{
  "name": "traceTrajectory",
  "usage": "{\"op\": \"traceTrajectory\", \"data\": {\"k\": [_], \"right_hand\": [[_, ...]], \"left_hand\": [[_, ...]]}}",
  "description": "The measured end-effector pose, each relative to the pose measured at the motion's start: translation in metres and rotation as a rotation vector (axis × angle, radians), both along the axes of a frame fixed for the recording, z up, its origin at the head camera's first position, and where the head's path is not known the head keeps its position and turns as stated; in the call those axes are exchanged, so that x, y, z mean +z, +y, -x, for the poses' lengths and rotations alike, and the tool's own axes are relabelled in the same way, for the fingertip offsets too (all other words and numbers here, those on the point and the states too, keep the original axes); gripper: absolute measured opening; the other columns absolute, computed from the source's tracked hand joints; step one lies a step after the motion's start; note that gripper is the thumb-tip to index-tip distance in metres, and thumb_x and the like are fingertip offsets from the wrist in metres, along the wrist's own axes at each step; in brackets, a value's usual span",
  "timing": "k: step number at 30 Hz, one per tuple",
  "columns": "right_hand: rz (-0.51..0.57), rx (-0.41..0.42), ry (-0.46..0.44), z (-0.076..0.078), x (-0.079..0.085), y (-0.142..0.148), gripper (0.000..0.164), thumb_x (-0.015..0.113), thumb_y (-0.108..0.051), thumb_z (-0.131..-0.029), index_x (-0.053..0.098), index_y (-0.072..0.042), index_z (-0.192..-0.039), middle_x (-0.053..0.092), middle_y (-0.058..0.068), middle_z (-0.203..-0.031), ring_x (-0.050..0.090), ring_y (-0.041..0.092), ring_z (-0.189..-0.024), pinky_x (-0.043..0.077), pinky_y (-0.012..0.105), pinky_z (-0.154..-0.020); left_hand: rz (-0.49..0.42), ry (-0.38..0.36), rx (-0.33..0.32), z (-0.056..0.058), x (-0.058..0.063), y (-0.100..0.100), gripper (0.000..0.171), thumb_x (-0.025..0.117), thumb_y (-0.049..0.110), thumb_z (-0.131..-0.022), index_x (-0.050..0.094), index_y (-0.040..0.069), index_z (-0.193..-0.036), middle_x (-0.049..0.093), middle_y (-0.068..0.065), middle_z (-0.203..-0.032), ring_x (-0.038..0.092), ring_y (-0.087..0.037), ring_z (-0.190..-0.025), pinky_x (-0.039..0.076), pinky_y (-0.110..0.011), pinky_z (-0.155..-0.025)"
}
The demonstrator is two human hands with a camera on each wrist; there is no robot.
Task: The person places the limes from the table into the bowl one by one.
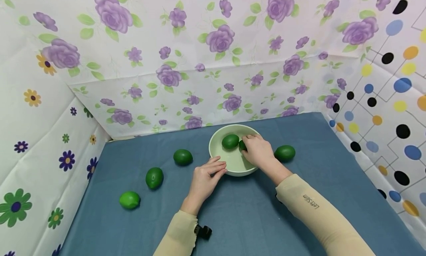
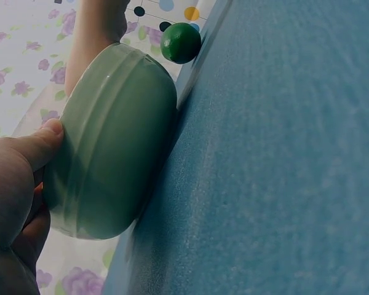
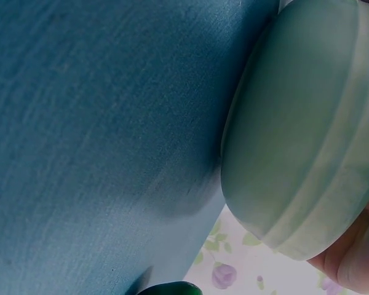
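Note:
A pale green bowl (image 1: 234,167) stands near the back of the blue-covered table. My left hand (image 1: 205,178) grips its front-left rim; the left wrist view shows the thumb (image 2: 52,128) against the rim. Inside the bowl, my right hand (image 1: 257,150) holds a dark green lime (image 1: 242,145), mostly covered by the fingers. Another lime (image 1: 230,141) lies in the bowl just left of it. In the right wrist view the bowl's outer wall (image 3: 295,135) hides the right hand's fingers.
Left of the bowl, three limes lie in a slanting row: a near one (image 1: 129,200), a middle one (image 1: 154,178) and a far one (image 1: 183,157). One more lime (image 1: 285,153) sits right of the bowl, beside the right wrist. Patterned cloth walls (image 1: 199,82) enclose the table.

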State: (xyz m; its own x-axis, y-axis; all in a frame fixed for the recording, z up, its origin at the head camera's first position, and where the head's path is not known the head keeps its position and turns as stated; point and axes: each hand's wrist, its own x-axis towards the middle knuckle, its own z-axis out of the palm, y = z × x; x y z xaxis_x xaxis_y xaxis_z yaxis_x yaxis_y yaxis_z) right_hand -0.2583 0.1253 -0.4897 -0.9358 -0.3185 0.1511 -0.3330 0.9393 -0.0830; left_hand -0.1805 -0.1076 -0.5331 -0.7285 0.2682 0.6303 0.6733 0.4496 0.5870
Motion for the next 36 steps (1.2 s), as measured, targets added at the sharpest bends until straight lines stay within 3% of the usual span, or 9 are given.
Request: {"op": "traceTrajectory", "data": {"k": [6, 24, 36], "right_hand": [[0.014, 0.003, 0.006, -0.0015, 0.0008, -0.0001, 0.051, 0.084, -0.029, -0.096, 0.070, -0.006, -0.140, 0.071, 0.015, -0.133, 0.064, 0.039, -0.124, 0.065, 0.055, -0.087], [0.025, -0.003, 0.000, -0.0034, 0.0028, -0.0020, 0.048, 0.079, -0.035, -0.100, 0.071, -0.007, -0.138, 0.073, 0.013, -0.128, 0.066, 0.037, -0.119, 0.065, 0.054, -0.083], [0.039, -0.007, -0.017, -0.0043, 0.0028, -0.0019, 0.056, 0.081, -0.039, -0.098, 0.069, -0.007, -0.142, 0.071, 0.013, -0.135, 0.065, 0.036, -0.122, 0.065, 0.055, -0.085]], "left_hand": [[0.003, -0.011, 0.004, -0.0001, -0.0005, -0.0002, 0.021, 0.087, 0.010, -0.092, 0.085, 0.005, -0.112, 0.081, -0.008, -0.112, 0.070, -0.024, -0.127, 0.048, -0.037, -0.118], [-0.012, -0.017, -0.012, 0.0007, 0.0006, -0.0004, 0.022, 0.087, 0.010, -0.092, 0.085, 0.005, -0.113, 0.081, -0.009, -0.112, 0.071, -0.031, -0.124, 0.050, -0.040, -0.117], [-0.014, -0.009, -0.014, 0.0014, -0.0008, -0.0001, 0.022, 0.087, 0.009, -0.091, 0.084, 0.002, -0.112, 0.081, -0.010, -0.112, 0.071, -0.033, -0.123, 0.050, -0.043, -0.116]]}}
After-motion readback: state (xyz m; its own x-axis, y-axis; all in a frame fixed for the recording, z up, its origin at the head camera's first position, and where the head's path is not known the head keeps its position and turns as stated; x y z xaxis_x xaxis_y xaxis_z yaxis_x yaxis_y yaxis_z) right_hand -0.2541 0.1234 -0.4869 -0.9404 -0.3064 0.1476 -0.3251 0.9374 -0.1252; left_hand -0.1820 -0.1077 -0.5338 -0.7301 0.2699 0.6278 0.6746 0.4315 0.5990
